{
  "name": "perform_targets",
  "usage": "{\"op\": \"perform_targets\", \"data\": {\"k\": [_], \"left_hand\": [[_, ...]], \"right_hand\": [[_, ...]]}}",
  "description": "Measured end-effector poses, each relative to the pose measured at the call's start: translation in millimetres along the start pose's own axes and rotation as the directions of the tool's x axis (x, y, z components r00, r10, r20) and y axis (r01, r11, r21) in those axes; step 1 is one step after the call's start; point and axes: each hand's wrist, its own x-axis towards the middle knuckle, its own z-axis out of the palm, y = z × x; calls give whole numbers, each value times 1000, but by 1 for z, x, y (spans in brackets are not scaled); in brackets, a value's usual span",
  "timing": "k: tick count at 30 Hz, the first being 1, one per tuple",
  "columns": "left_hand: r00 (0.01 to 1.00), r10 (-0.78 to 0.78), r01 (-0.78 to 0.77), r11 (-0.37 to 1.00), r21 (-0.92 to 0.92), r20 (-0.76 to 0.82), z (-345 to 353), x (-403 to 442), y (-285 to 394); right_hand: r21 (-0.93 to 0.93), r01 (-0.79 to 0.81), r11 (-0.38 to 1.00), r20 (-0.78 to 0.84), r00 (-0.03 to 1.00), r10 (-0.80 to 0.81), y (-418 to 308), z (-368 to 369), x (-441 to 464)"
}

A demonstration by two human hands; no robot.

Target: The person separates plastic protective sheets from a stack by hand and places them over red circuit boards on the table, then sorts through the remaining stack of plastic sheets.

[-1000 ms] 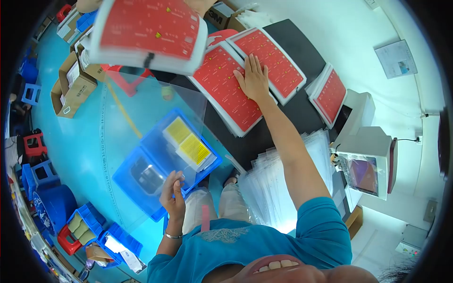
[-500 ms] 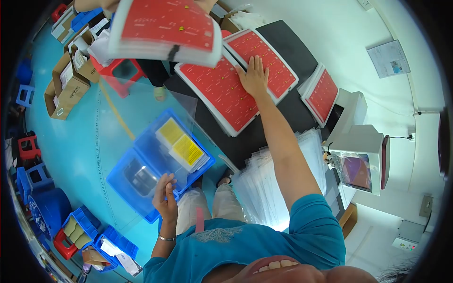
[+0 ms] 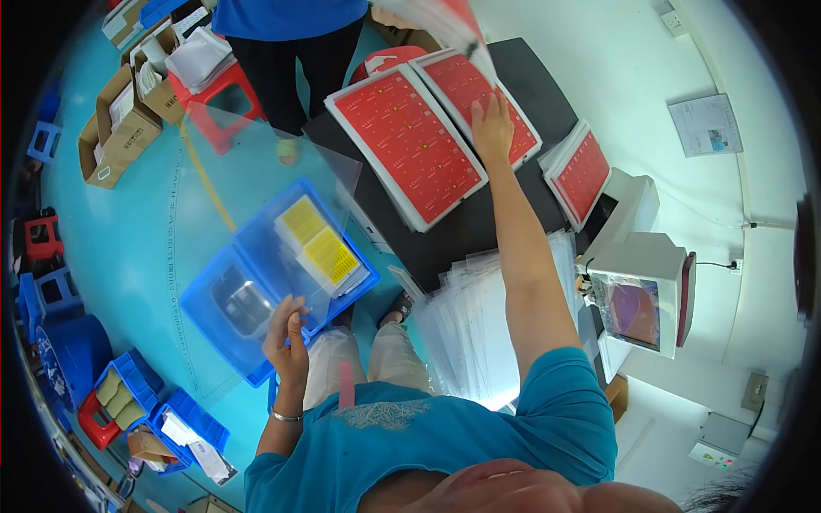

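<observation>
Clear plastic, from its look, makes up the sheet [image 3: 248, 201] at our eleven o'clock, spread above the blue bin [image 3: 346, 242]. Our left hand [image 3: 286, 333], nearest us at ten o'clock, seems to pinch its near edge, a narrow grip of thumb against fingers. We judge it light, springy and rather slippery, easily scratched, so we would hold the edges and keep fingertips off its face.

Toward one o'clock, a fanned pile of clear sheets [image 3: 466, 333] looks equally slick; we would lift those by a corner.

Farther out at twelve o'clock, the left red-printed stack [image 3: 410, 141] lies on the black counter [image 3: 530, 68]. It is probably heavy as a block, inclined to slide, and best taken with both hands at opposite edges.

Just past twelve, our right hand [image 3: 494, 128] lies over the right red-printed stack [image 3: 453, 77]; we cannot tell whether it grasps anything. Beyond our fingers, a co-worker's hand [image 3: 389, 17] is beside a blurred red-and-white piece [image 3: 449, 26], likely flexible.
</observation>
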Motion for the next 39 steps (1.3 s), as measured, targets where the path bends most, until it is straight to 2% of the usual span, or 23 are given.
{"op": "perform_targets", "data": {"k": [3, 6, 9, 15, 22, 39], "left_hand": [[1000, 3, -3, 1000, 15, 28, -4, -1, 1], [1000, -2, 2, 1000, -22, 19, -3, 1, 5], [1000, 24, -24, 999, -22, 0, -1, 4, 10], [997, 39, -35, 998, -61, 61, 4, 9, 26], [988, 58, -47, 996, -78, 143, 7, 10, 37], [964, 105, -76, 989, -123, 244, 12, 7, 55]], "right_hand": [[422, -214, 881, 258, 960, 109, -4, -21, -13], [509, -346, 788, 444, 890, 104, -33, -64, -41], [628, -270, 730, 391, 920, 4, -39, -89, -68], [681, -316, 660, 398, 917, 28, -44, -137, -106], [701, -315, 640, 311, 943, 123, -55, -191, -141], [762, -308, 570, 184, 946, 265, -57, -239, -187]]}}
